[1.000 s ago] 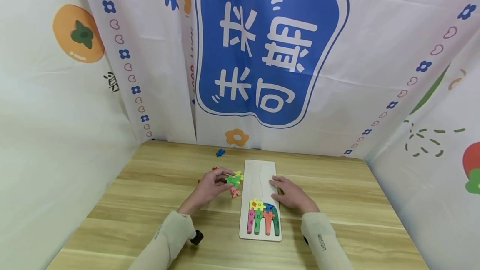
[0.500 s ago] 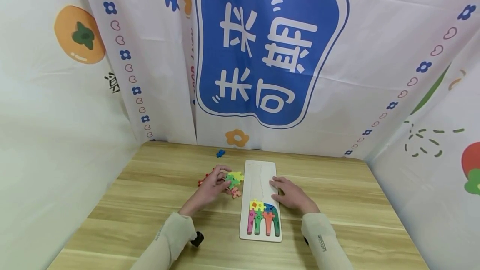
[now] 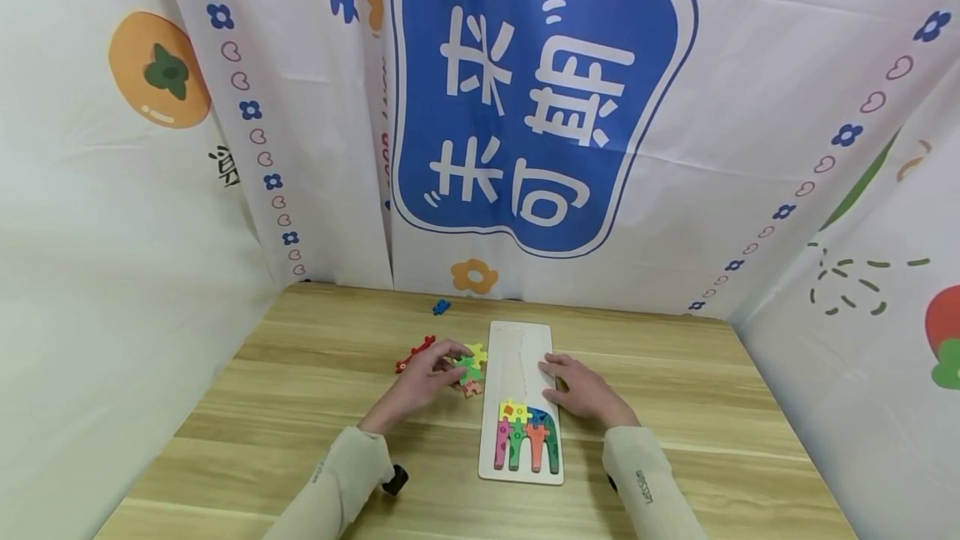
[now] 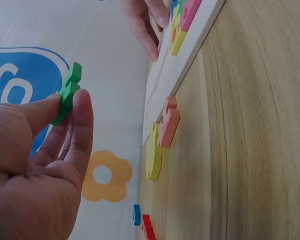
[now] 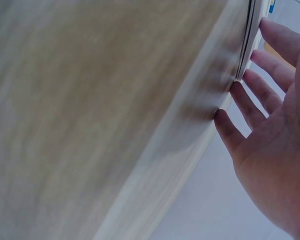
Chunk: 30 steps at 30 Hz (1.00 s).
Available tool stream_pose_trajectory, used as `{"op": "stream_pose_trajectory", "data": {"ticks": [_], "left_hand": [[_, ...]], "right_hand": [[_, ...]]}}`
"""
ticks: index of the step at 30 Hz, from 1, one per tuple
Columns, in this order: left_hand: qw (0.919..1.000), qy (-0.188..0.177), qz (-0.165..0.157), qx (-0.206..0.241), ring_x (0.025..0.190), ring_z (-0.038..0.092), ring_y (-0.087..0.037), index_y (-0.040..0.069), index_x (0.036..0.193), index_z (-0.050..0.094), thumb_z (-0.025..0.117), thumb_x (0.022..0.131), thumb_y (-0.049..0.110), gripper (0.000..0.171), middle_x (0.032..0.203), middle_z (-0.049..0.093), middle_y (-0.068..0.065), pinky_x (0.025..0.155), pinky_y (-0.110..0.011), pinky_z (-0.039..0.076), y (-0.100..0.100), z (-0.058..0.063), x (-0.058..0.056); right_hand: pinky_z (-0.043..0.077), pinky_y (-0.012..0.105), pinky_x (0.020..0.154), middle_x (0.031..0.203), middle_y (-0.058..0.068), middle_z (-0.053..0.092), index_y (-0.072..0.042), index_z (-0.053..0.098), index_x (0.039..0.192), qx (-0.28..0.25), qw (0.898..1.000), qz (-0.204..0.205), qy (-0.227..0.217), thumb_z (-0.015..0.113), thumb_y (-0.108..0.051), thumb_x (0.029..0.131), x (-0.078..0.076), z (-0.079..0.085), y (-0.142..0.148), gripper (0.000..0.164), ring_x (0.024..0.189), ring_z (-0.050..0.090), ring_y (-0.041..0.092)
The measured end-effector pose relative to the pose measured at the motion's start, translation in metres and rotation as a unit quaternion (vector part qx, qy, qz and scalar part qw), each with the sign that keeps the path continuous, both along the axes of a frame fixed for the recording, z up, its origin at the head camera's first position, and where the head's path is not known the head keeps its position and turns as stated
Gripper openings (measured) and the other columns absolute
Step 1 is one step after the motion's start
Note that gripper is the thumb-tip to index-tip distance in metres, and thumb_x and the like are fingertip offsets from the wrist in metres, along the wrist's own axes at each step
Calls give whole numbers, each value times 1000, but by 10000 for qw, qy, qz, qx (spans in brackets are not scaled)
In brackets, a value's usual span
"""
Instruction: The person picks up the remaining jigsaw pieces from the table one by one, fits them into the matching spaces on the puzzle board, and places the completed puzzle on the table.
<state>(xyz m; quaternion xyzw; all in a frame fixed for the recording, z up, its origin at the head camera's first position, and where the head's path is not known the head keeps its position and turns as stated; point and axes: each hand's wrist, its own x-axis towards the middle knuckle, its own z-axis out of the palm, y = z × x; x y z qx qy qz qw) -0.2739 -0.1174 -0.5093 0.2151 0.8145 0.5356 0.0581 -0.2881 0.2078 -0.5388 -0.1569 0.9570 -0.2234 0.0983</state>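
Observation:
My left hand [image 3: 422, 375] pinches a green jigsaw piece [image 4: 67, 95] between thumb and fingertips, raised above the table in the left wrist view. Beyond it on the wood lie a yellow piece [image 4: 154, 155] and a salmon-coloured piece [image 4: 170, 125], close to the board's left edge. The white puzzle board [image 3: 517, 365] has joined pieces at its near end: a yellow piece [image 3: 514, 411] above several coloured legs [image 3: 536, 448]. At the board's right edge rests my right hand [image 3: 588, 390], fingers spread and nearly straight, with fingertips [image 5: 222, 114] at the edge in the right wrist view.
Left of my left hand lies a long red piece [image 3: 416, 353]. A small blue piece [image 3: 441, 307] sits near the far edge of the wooden table [image 3: 675, 440]. Printed cloth [image 3: 337, 148] hangs behind the table and at both sides.
My left hand shifts slightly with the green piece, which now sits a little nearer the salmon-coloured one. More of the red piece shows. My right hand and the board stay put.

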Motion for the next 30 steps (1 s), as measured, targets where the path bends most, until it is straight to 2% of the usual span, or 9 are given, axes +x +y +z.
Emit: {"op": "stream_pose_trajectory", "data": {"ticks": [4, 7, 11, 15, 22, 30], "left_hand": [[9999, -37, -163, 22, 92, 69, -25, 8, 130, 66, 64, 103, 14, 27, 116, 67, -11, 86, -54, 61, 3, -4, 0], [9995, -54, -277, -133, 90, 70, -26, 8, 131, 66, 63, 104, 14, 27, 115, 67, -10, 82, -49, 62, 7, -9, -1], [9978, -114, -474, -450, 91, 68, -21, 9, 132, 66, 61, 105, 13, 28, 117, 66, -7, 80, -40, 63, 15, -15, -1], [9954, -14, -670, -681, 94, 65, -17, 10, 130, 68, 59, 106, 11, 26, 117, 67, -4, 82, -38, 62, 26, -18, -2], [9913, 149, -580, -1176, 99, 63, -9, 17, 130, 69, 60, 106, 16, 26, 122, 69, 5, 87, -29, 56, 44, -23, -9], [9930, -24, -519, -1062, 95, 63, -12, 16, 131, 68, 60, 106, 14, 27, 116, 69, 2, 84, -31, 57, 58, -26, -14]], "right_hand": [[32, 58, 123, 165, 7, 39, -16, 50, 155, -7, 10000, -5, -21, 65, -34, 103, 0, -2, 0, 57, 153, 34, 35], [33, 59, 122, 165, 8, 40, -16, 51, 154, -22, 10000, -8, 3, 66, -34, 102, 0, -3, 1, 57, 153, 35, 36], [33, 59, 122, 165, 8, 40, -16, 51, 154, -25, 10000, -23, -12, 66, -34, 102, 0, -3, 1, 57, 153, 35, 36], [32, 59, 123, 166, 7, 39, -17, 50, 155, -37, 10000, -47, -62, 65, -34, 103, 0, -3, 0, 57, 153, 34, 35], [33, 58, 123, 166, 6, 39, -17, 50, 155, 30, 10000, -29, -36, 64, -35, 103, 0, -2, 0, 57, 153, 34, 34], [33, 58, 122, 166, 5, 39, -19, 50, 155, 16, 10000, -58, -28, 64, -35, 103, -2, -4, 0, 56, 153, 35, 33]]}}
